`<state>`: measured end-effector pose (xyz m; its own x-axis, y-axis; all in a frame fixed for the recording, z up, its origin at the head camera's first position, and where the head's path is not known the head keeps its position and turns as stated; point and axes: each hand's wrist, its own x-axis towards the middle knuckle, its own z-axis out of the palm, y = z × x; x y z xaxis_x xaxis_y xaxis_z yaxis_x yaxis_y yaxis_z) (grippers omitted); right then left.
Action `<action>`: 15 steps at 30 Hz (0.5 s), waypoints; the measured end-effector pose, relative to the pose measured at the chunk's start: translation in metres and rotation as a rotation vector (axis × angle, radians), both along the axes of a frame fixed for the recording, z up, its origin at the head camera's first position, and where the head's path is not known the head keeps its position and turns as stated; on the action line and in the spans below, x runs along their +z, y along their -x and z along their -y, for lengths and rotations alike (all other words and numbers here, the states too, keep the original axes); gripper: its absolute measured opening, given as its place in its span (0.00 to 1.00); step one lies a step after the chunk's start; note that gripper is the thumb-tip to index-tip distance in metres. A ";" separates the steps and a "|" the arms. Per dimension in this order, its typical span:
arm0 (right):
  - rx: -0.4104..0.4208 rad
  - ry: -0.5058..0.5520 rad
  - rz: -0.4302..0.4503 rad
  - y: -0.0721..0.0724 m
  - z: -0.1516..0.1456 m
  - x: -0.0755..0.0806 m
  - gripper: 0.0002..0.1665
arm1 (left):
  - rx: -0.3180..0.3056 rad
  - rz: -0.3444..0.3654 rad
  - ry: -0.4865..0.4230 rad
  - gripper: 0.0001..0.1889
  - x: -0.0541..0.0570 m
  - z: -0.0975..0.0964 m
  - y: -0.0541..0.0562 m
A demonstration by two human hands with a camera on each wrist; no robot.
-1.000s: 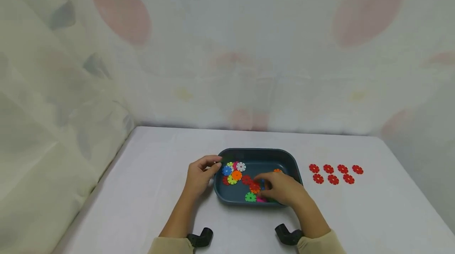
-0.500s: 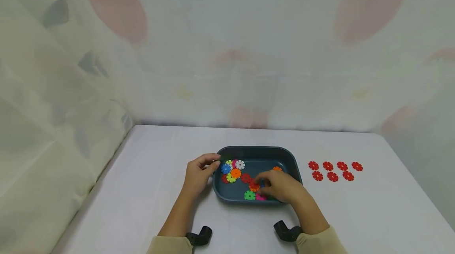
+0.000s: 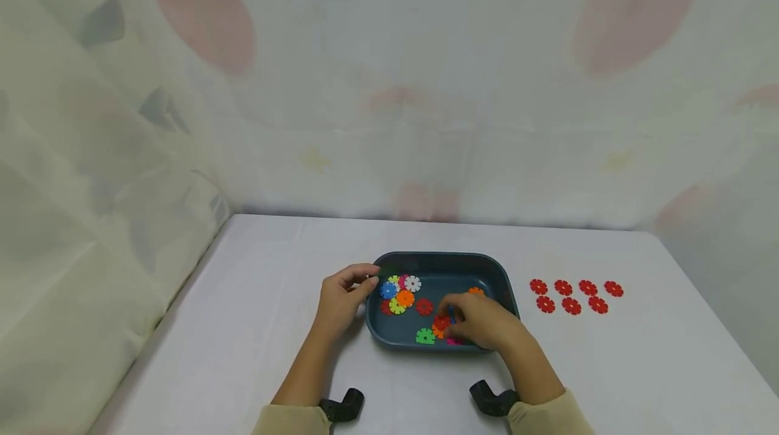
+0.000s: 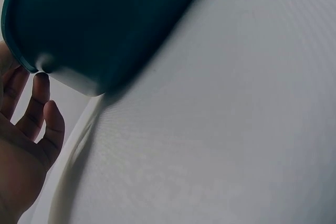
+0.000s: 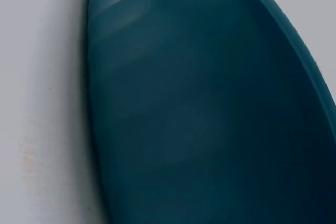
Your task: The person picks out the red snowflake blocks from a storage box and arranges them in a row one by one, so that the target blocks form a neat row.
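The tray (image 3: 450,283) holds coloured discs (image 3: 405,298) – a cluster at its left, others near its front – and the left hand (image 3: 341,296) grips its left edge. Inside, the right hand (image 3: 483,318) curls over a red disc (image 3: 442,321); whether it pinches it, I cannot tell. White table (image 3: 292,272) surrounds the tray – seven red discs (image 3: 571,306) lie in two rows to its right

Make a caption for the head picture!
Right hand among colorful discs in a dark tray, left hand at its edge.
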<state>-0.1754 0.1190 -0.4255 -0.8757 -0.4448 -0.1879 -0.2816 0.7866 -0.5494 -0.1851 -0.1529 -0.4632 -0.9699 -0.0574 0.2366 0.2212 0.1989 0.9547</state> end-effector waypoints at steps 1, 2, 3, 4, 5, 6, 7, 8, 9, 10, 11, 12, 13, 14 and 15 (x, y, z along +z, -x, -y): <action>-0.006 0.001 0.002 0.000 0.000 0.001 0.17 | -0.001 0.000 0.000 0.08 0.000 0.000 0.000; -0.011 0.003 0.005 0.000 -0.001 0.001 0.18 | -0.002 0.001 0.001 0.08 0.000 0.000 0.000; -0.014 0.002 0.005 0.000 -0.001 0.002 0.19 | -0.001 0.001 0.001 0.08 0.000 0.000 0.001; -0.014 0.001 0.004 0.000 -0.001 0.002 0.19 | -0.001 -0.001 0.003 0.08 0.000 0.000 0.001; -0.016 0.000 0.004 0.000 -0.001 0.002 0.20 | -0.001 -0.003 0.002 0.08 0.001 0.000 0.001; -0.017 0.001 0.004 0.000 -0.001 0.002 0.20 | 0.000 -0.005 0.002 0.09 0.000 0.000 0.001; -0.018 0.001 0.003 0.001 -0.001 0.002 0.20 | 0.001 -0.008 0.000 0.09 0.000 0.000 0.001; -0.020 0.003 0.004 0.001 -0.001 0.002 0.20 | 0.001 -0.010 -0.001 0.09 0.000 0.001 0.001; -0.022 0.003 0.005 0.001 0.000 0.001 0.20 | 0.001 -0.011 -0.002 0.09 0.000 0.001 0.001; -0.024 0.004 0.007 0.001 0.000 0.000 0.20 | 0.000 -0.011 -0.003 0.09 -0.001 0.001 0.001; -0.025 0.006 0.008 0.001 0.000 0.000 0.19 | 0.000 -0.009 -0.005 0.09 -0.001 0.001 0.001; -0.027 0.006 0.010 0.001 -0.001 -0.001 0.19 | 0.000 -0.006 -0.004 0.09 -0.001 0.001 0.000; -0.028 0.006 0.011 0.001 -0.001 -0.001 0.18 | -0.001 -0.003 -0.004 0.08 -0.002 0.001 0.000; -0.028 0.007 0.009 0.000 -0.001 -0.002 0.17 | -0.002 0.000 -0.003 0.08 -0.002 0.001 0.000; -0.027 0.008 0.006 0.000 -0.001 -0.002 0.17 | -0.004 0.002 -0.003 0.08 -0.002 0.001 0.001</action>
<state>-0.1758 0.1201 -0.4271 -0.8862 -0.4227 -0.1897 -0.2573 0.7896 -0.5571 -0.1857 -0.1540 -0.4650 -0.9705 -0.0546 0.2348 0.2202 0.1951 0.9557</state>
